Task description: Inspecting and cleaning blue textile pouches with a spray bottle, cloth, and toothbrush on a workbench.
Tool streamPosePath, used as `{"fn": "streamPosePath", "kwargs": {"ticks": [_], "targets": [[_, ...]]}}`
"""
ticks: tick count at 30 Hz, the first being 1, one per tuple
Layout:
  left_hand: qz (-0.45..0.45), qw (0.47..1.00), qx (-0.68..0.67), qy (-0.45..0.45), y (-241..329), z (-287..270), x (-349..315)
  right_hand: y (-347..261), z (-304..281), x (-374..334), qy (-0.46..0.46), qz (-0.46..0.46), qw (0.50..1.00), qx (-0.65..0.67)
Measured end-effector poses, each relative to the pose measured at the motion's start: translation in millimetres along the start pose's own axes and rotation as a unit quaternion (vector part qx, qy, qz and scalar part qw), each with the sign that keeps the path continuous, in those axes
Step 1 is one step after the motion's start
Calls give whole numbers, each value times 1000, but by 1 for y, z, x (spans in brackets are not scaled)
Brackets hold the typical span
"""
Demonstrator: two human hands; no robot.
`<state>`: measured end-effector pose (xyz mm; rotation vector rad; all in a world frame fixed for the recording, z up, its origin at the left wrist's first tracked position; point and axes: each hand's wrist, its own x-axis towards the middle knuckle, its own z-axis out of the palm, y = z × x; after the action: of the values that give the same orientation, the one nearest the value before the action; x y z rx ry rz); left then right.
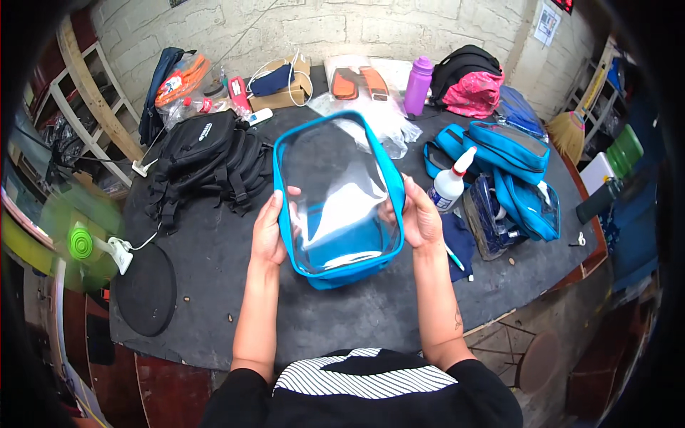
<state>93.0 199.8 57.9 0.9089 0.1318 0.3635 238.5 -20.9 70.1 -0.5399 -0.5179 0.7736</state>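
Between my two hands is a clear plastic bag (342, 207) with teal fabric edging, held up over the dark table. My left hand (270, 227) grips its left side, fingers partly visible through the clear panel. On the opposite side my right hand (421, 214) holds the teal edge, thumb outside and fingertips behind the plastic. Light glares white off the front panel. Just right of my right hand stands a white squeeze bottle (449, 184) with a red and white nozzle. Beyond it lie several similar teal bags (510, 153) in a pile.
Black backpacks (207, 160) lie at the left on the dark table (342, 324). A purple bottle (419, 85) stands at the back beside a black and pink bag (471, 89). A green fan (82, 242) is off the left edge; a stool (539, 362) sits lower right.
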Motion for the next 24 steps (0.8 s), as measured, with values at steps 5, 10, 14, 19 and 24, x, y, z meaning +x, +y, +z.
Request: {"fn": "streamPosePath", "kwargs": {"ticks": [5, 10, 14, 19, 24], "targets": [[93, 973, 188, -97, 26, -1, 1, -15, 11, 1, 84, -43, 969, -229], [60, 974, 165, -143, 33, 24, -18, -13, -9, -10, 48, -62, 956, -284], [52, 978, 153, -134, 29, 24, -25, -3, -33, -21, 37, -63, 954, -290], [69, 970, 167, -160, 28, 33, -25, -4, -1, -28, 68, -144, 922, -352], [136, 970, 172, -109, 19, 53, -20, -13, 13, -24, 37, -324, 769, -550]]}}
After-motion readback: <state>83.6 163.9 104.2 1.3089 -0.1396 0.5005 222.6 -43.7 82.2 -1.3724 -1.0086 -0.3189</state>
